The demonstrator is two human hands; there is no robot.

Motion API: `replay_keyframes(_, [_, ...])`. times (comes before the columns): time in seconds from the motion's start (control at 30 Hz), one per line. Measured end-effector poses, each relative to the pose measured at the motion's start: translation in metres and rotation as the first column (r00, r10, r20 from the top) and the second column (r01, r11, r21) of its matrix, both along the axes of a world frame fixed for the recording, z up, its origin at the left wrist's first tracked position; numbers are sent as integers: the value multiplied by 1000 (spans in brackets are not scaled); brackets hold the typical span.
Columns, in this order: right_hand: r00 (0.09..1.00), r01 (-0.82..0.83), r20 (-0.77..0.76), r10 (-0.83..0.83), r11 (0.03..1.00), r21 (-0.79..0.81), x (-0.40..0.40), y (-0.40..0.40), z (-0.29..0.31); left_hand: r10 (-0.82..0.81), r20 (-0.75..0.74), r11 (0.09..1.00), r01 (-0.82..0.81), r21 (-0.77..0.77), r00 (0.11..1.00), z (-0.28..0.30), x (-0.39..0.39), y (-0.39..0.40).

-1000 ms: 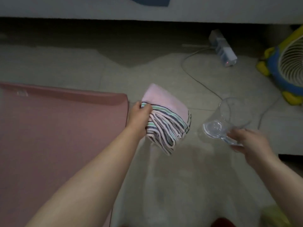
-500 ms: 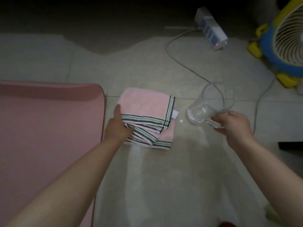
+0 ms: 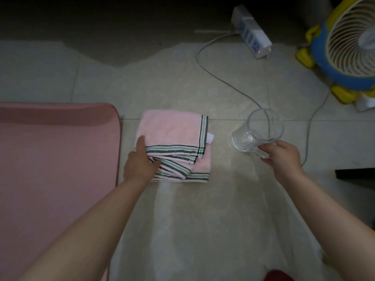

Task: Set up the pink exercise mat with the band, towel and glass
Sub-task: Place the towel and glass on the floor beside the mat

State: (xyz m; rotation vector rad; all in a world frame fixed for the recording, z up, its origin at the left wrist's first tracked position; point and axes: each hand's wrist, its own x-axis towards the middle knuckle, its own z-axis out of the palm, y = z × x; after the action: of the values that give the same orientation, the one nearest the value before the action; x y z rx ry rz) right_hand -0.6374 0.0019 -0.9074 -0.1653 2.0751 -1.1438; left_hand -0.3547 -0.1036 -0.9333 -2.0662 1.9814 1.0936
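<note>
Towel (image 3: pixel 172 136) and glass (image 3: pixel 256 132) are both down on the tiled floor (image 3: pixel 213 209), to the right of the pink mat (image 3: pixel 56 159), so we judge the placing step to be nearly complete. Our left hand (image 3: pixel 140 163) rests on the near left corner of the folded towel, the forefinger stretched flat along its edge while the other fingers tuck into the striped folds; it seems to be settling the cloth rather than carrying it. Our right hand (image 3: pixel 282 159) curls round the handle of the glass, whose base looks to meet the floor, though we cannot tell for sure that it bears its full weight. The towel lies just beside the mat without touching it; the glass stands apart to the towel's right. We see no band in view. Next, we think, both hands must let go cleanly: the glass released upright, close to a trailing cable (image 3: pixel 227 82), and the band then found.
</note>
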Motion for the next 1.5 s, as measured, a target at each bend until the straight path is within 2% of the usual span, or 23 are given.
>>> replay_keyframes(0.13, [1000,-28,2,28,1000,7,1,3,0,-7,6,1000,7,3,1000,1,1,2])
replay_keyframes(0.2, [995,-86,-52,87,996,25,1,4,7,-4,0,1000,4,6,1000,1,2,4])
replay_keyframes(0.27, [982,-119,-144,119,993,10,2,7,16,-5,-6,1000,5,14,1000,1,5,6])
replay_keyframes(0.33, [951,-90,-299,77,995,-30,5,12,30,1,-20,1000,0,25,1000,2,6,7])
replay_keyframes(0.47, [768,-247,-612,186,969,-17,26,15,56,68,-48,994,-71,-80,997,10,18,19])
replay_keyframes(0.6, [501,-514,-767,401,851,110,60,-3,66,167,51,976,-158,-148,985,17,49,35])
replay_keyframes(0.73, [274,-770,-775,569,613,177,111,-31,51,203,231,978,-185,-94,952,20,86,32])
replay_keyframes(0.93, [79,-910,-693,717,336,243,193,-88,30,147,355,989,-142,-40,923,17,133,2])
replay_keyframes(1.1, [65,-891,-608,792,320,321,234,-136,29,29,390,992,-75,104,920,7,164,-10])
replay_keyframes(1.23, [32,-850,-547,836,310,425,262,-175,41,-140,405,988,102,113,904,5,186,-14])
replay_keyframes(1.33, [-6,-812,-455,890,261,522,283,-200,47,-240,368,970,208,126,898,10,199,-15])
replay_keyframes(1.37, [-31,-800,-428,903,235,552,289,-208,48,-266,361,964,234,129,894,12,203,-16])
replay_keyframes(1.47, [-215,-699,-341,915,100,708,305,-226,48,-298,310,954,273,122,903,15,214,-12])
replay_keyframes(1.5, [-254,-648,-320,913,85,757,309,-229,50,-299,293,954,275,124,908,17,215,-10])
